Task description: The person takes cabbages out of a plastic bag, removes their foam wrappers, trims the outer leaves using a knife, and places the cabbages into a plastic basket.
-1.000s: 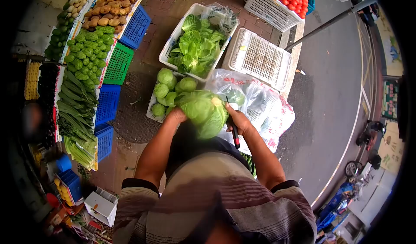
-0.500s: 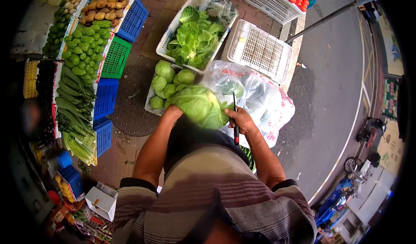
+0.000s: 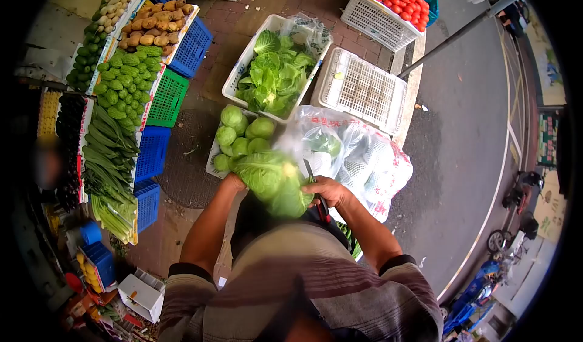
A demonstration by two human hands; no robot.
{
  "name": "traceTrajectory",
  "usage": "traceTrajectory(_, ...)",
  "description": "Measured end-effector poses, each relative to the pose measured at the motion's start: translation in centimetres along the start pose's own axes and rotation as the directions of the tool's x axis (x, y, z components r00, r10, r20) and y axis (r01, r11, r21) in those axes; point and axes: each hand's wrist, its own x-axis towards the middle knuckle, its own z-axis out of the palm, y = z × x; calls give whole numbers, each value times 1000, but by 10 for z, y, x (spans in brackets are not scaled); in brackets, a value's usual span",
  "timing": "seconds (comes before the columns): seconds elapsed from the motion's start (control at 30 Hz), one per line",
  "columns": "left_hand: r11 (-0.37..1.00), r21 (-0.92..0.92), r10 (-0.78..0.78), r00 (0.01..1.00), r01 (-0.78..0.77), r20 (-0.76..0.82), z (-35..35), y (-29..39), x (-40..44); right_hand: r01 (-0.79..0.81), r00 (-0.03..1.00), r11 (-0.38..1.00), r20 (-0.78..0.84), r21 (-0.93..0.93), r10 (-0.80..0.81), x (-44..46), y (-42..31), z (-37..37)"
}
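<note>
A big green cabbage [image 3: 262,175], blurred by motion, is held in front of my body with its pale stem end facing up. My left hand [image 3: 233,183] grips its left side, the fingers mostly hidden beneath it. On the other side my right hand [image 3: 328,190] is closed around a knife [image 3: 323,209] with a black and red handle, its dark blade pointing away from me. The thumb of that hand touches the cabbage's outer leaves. Just beyond, several smaller cabbages [image 3: 231,116] lie in a white crate [image 3: 212,163].
A white crate [image 3: 232,78] of loose green leaves stands ahead. Clear plastic bags [image 3: 364,153] with wrapped produce lie to the right, near an upturned white crate [image 3: 364,87]. Tomatoes [image 3: 401,2] sit farther off. Bitter melons [image 3: 124,84] and potatoes [image 3: 155,26] line the left stall.
The cabbage has turned so that its stem end shows, and it sits slightly lower with both hands. The knife has tilted, its tip leaning left. The whole view has shifted a little.
</note>
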Motion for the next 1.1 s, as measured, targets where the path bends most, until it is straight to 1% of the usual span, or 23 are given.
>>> traceTrajectory(0.1,999,6,34,995,-35,93,-12,3,-19,-36,999,998,18,-55,37,-2,6,1)
traceTrajectory(0.17,1000,-1,-5,984,6,176,-23,0,-24,-53,997,997,45,-55,55,3,10,4)
traceTrajectory(0.23,999,30,-27,977,21,213,-28,0,-26,-15,1000,998,-13,-62,15,4,8,8)
traceTrajectory(0.33,992,126,-45,980,21,193,-24,2,-30,8,997,999,-78,-37,-11,9,7,9)
traceTrajectory(0.43,976,217,-41,986,4,164,-17,4,-30,-45,999,979,-3,-198,45,4,-2,5)
traceTrajectory(0.53,959,285,-31,988,-13,150,-13,4,-29,-70,997,978,9,-198,74,-8,-6,13)
traceTrajectory(0.63,937,347,-14,991,-33,132,-11,4,-29,-80,996,995,23,-66,82,0,5,8)
traceTrajectory(0.67,929,368,-5,992,-43,128,-11,5,-29,-64,998,997,-20,-38,63,0,7,11)
traceTrajectory(0.77,904,422,19,995,-61,103,-10,9,-27,8,994,979,-111,204,15,-10,-6,28)
traceTrajectory(0.9,871,484,43,995,-81,89,-10,15,-26,-23,996,978,-81,206,40,-6,-26,33)
traceTrajectory(1.03,799,588,77,992,-122,101,-18,13,-31,-32,993,986,-110,162,51,-12,-63,64)
traceTrajectory(1.07,769,623,96,990,-141,106,-20,12,-32,-105,985,970,-113,220,132,-12,-73,69)
traceTrajectory(1.1,736,657,116,987,-162,114,-22,11,-32,-112,987,969,-90,218,135,-13,-78,72)
